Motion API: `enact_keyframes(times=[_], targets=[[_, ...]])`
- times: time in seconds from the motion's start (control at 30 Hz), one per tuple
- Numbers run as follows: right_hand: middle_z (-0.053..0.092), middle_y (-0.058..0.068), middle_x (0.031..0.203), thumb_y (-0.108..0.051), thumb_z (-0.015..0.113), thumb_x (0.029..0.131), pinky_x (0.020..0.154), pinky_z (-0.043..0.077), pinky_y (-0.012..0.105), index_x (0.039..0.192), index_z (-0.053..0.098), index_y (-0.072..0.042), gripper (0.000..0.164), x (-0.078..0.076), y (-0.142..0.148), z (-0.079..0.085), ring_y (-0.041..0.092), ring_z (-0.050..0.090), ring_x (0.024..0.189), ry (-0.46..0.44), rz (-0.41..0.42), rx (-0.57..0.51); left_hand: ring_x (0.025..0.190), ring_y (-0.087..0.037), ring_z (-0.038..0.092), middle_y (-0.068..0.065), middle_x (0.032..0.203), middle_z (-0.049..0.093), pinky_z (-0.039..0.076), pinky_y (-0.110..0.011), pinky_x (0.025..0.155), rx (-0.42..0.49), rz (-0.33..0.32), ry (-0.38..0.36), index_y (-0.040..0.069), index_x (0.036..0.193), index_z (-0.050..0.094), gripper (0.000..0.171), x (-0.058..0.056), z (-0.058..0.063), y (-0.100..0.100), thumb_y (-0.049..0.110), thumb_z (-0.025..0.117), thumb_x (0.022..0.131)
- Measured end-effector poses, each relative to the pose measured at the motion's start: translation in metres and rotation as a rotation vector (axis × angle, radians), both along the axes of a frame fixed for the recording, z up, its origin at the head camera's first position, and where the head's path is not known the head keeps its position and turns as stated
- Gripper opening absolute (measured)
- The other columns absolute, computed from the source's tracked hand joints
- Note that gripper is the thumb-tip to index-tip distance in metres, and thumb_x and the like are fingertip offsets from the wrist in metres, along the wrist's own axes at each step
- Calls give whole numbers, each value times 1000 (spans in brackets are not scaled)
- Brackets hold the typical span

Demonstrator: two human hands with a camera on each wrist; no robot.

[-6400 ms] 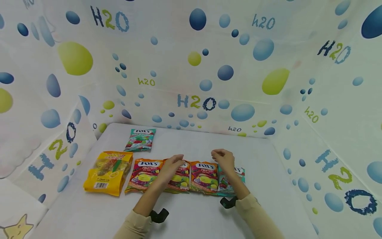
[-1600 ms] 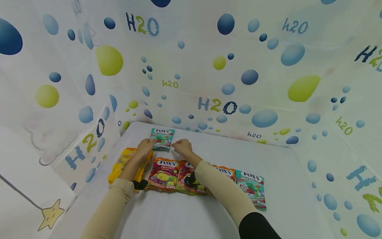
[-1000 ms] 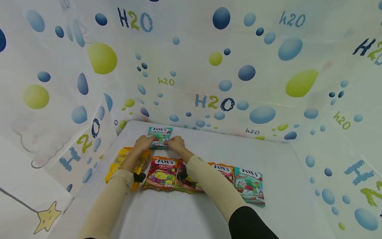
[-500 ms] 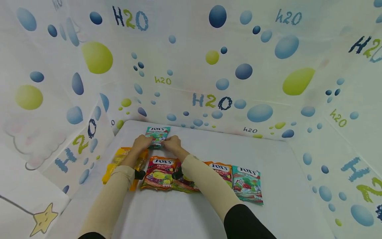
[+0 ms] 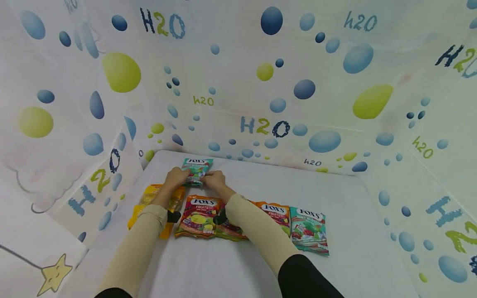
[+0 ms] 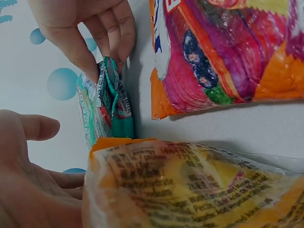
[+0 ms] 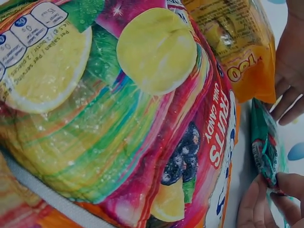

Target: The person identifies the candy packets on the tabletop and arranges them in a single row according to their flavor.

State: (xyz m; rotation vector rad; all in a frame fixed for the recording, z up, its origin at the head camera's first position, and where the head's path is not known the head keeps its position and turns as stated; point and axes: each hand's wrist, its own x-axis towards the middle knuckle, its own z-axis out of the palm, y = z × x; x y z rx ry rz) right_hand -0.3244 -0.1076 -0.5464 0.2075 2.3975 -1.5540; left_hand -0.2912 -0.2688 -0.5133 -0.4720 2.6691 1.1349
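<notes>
A teal Fox's mint candy bag lies at the back left of the white table, between both hands. My right hand pinches its near right edge between thumb and fingers, plainest in the left wrist view, where the teal bag shows edge-on. At the bag's left side is my left hand, reaching over a yellow candy bag. The left wrist view shows the left hand with thumb and fingers spread apart. Its fingers look straight in the right wrist view.
In front lies a row of bags: a red-orange Fox's fruits bag, another partly under the right forearm, a third, then a second teal mint bag. Printed white sheets wall the back and sides.
Both hands have gone from above the front row to the back-left mint bag. The right hand has closed in and taken its edge. Over the last half second almost nothing moves.
</notes>
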Motion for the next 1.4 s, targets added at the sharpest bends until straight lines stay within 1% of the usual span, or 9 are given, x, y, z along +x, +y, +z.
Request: enact_keyframes(times=[0.17, 0.47, 0.63, 0.8, 0.97, 1.07, 1.17, 1.27, 1.4], targets=[[77, 5, 99, -22, 81, 92, 79, 61, 31, 123, 78, -9, 33, 3, 0, 1, 16, 71, 80, 11, -32, -44, 110, -41, 54, -34, 132, 53, 51, -49, 102, -5, -5, 12, -19, 145, 38, 75, -1, -1, 1, 45, 36, 105], [77, 5, 98, -20, 77, 96, 74, 63, 32, 128, 75, -9, 33, 4, 5, -3, 20, 74, 84, 57, -10, -94, 114, -42, 53, -35, 136, 51, 50, -52, 107, 56, 27, 40, -19, 147, 36, 75, -3, 3, 4, 44, 36, 106], [76, 3, 98, -20, 77, 96, 67, 61, 29, 126, 77, -11, 32, 4, 8, -3, 23, 75, 84, 98, -5, -112, 112, -41, 53, -34, 133, 52, 51, -51, 104, 73, 40, 58, -18, 145, 38, 74, -1, 6, 7, 45, 35, 107], [77, 1, 101, -22, 77, 96, 62, 57, 26, 126, 77, -15, 31, 2, 11, -5, 23, 75, 83, 139, -15, -145, 109, -41, 54, -34, 129, 55, 51, -52, 101, 77, 55, 125, -19, 140, 44, 71, 1, 11, 11, 43, 38, 107], [79, 4, 105, -21, 77, 96, 70, 63, 29, 129, 75, -13, 34, 0, 16, -1, 17, 76, 79, 166, -35, -231, 105, -40, 56, -34, 126, 59, 52, -52, 97, 82, 73, 194, -19, 134, 52, 67, 0, 15, 16, 41, 40, 105], [79, 7, 104, -17, 77, 95, 72, 64, 33, 128, 75, -11, 34, 1, 19, 4, 19, 78, 78, 167, -45, -316, 104, -38, 57, -32, 124, 62, 53, -50, 94, 99, 99, 218, -16, 136, 54, 65, 2, 18, 19, 39, 41, 105], [79, 9, 103, -14, 77, 95, 70, 65, 32, 128, 75, -9, 34, 3, 23, 9, 22, 78, 78, 164, -46, -377, 103, -36, 58, -30, 124, 63, 53, -47, 90, 118, 130, 258, -14, 139, 54, 61, 5, 20, 22, 36, 41, 106], [79, 8, 102, -13, 77, 95, 68, 64, 30, 129, 75, -9, 34, 6, 25, 15, 22, 78, 78, 163, -44, -408, 101, -36, 58, -29, 123, 64, 52, -43, 85, 120, 156, 295, -13, 140, 54, 59, 7, 23, 25, 33, 41, 106], [79, 6, 102, -14, 76, 96, 69, 64, 30, 130, 74, -11, 33, 9, 28, 20, 22, 78, 80, 176, -32, -412, 100, -35, 58, -28, 119, 65, 51, -41, 83, 126, 174, 321, -12, 140, 55, 57, 8, 28, 30, 32, 43, 106]])
